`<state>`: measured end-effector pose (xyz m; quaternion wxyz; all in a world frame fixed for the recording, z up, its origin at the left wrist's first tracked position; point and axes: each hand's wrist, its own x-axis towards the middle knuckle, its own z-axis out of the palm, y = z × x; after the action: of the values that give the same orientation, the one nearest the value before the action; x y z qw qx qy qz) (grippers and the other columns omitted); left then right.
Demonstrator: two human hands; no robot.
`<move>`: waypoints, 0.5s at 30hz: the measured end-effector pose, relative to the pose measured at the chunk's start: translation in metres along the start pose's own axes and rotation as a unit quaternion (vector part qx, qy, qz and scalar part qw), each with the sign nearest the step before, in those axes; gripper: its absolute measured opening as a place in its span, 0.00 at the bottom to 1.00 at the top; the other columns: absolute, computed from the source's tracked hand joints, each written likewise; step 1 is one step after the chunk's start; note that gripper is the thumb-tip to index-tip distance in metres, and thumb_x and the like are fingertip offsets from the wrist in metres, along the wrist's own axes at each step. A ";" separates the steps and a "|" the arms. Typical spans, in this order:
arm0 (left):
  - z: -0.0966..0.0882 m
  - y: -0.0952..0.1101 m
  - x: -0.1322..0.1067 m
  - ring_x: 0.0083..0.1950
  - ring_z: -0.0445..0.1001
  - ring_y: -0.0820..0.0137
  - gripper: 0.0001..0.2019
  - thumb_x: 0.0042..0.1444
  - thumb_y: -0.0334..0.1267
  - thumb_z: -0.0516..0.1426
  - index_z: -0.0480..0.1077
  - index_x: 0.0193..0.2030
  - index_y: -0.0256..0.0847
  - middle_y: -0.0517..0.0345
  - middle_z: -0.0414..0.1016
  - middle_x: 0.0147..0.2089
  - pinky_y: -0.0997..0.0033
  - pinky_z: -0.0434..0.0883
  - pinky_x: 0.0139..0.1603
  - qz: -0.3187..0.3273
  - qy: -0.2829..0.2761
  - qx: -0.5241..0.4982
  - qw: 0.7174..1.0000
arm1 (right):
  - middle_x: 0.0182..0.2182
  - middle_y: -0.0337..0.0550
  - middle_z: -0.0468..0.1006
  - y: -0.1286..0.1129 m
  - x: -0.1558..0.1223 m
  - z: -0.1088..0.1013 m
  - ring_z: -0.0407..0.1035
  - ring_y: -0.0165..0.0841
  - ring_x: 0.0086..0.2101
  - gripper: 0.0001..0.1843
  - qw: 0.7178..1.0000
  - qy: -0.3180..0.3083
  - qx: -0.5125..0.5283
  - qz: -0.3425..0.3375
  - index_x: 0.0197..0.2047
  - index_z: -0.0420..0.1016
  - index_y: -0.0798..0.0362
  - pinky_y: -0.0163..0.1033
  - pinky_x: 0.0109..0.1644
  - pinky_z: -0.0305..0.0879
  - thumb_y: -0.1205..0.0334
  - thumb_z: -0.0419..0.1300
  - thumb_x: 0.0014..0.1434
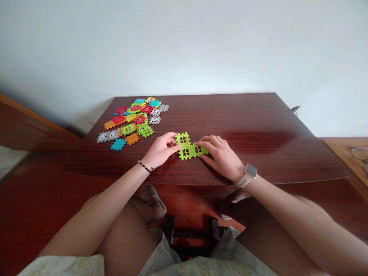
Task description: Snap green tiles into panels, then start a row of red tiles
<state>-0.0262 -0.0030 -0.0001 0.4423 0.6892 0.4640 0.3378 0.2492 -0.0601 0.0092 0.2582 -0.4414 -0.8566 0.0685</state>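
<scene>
Several green squares form an L near the front of the counter, right of the loose pieces. The left hand pinches their left side, thumb on top; the right hand has its grip pinching the right end. Bracing the left side while pressing evenly along the toothed seams should keep the squares flat.

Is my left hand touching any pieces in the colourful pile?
No, your left hand grips the joined green pieces, clearly apart from the colourful pile.
</scene>
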 end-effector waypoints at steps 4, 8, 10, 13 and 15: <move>0.000 0.002 0.000 0.43 0.82 0.63 0.24 0.58 0.45 0.70 0.74 0.58 0.38 0.53 0.85 0.43 0.62 0.75 0.48 -0.003 -0.008 -0.014 1.000 | 0.60 0.53 0.78 0.000 0.000 0.000 0.71 0.51 0.59 0.19 1.000 0.003 0.002 -0.004 0.66 0.75 0.44 0.59 0.63 0.69 0.61 0.61 0.74; 0.000 0.005 -0.001 0.50 0.84 0.59 0.23 0.58 0.45 0.70 0.74 0.57 0.40 0.49 0.87 0.51 0.59 0.76 0.52 -0.007 -0.014 -0.031 0.999 | 0.60 0.53 0.78 0.001 0.000 0.000 0.71 0.51 0.60 0.19 1.000 0.006 0.004 -0.003 0.66 0.75 0.44 0.60 0.64 0.69 0.61 0.61 0.74; 0.000 0.007 -0.002 0.53 0.85 0.57 0.23 0.59 0.46 0.70 0.74 0.58 0.41 0.47 0.87 0.54 0.58 0.77 0.53 -0.009 -0.010 -0.035 0.999 | 0.60 0.53 0.78 0.001 0.000 0.001 0.71 0.51 0.60 0.19 1.000 0.006 0.004 -0.003 0.66 0.75 0.44 0.60 0.64 0.69 0.61 0.61 0.74; 0.002 0.007 -0.002 0.55 0.85 0.55 0.25 0.58 0.47 0.71 0.74 0.58 0.40 0.46 0.87 0.55 0.56 0.77 0.57 -0.013 -0.003 -0.052 0.999 | 0.60 0.53 0.78 0.000 0.000 0.001 0.71 0.51 0.60 0.19 1.000 0.009 0.002 -0.011 0.66 0.74 0.45 0.59 0.64 0.69 0.60 0.61 0.75; 0.003 0.007 -0.002 0.56 0.85 0.55 0.26 0.57 0.47 0.71 0.74 0.58 0.40 0.46 0.86 0.55 0.56 0.77 0.58 -0.014 0.000 -0.062 0.998 | 0.60 0.53 0.78 -0.001 -0.001 0.001 0.71 0.51 0.60 0.19 1.000 0.009 0.001 -0.016 0.66 0.74 0.45 0.59 0.64 0.69 0.61 0.61 0.75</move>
<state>-0.0214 -0.0074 0.0053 0.4891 0.6539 0.4514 0.3597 0.2482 -0.0610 0.0083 0.2673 -0.4277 -0.8614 0.0608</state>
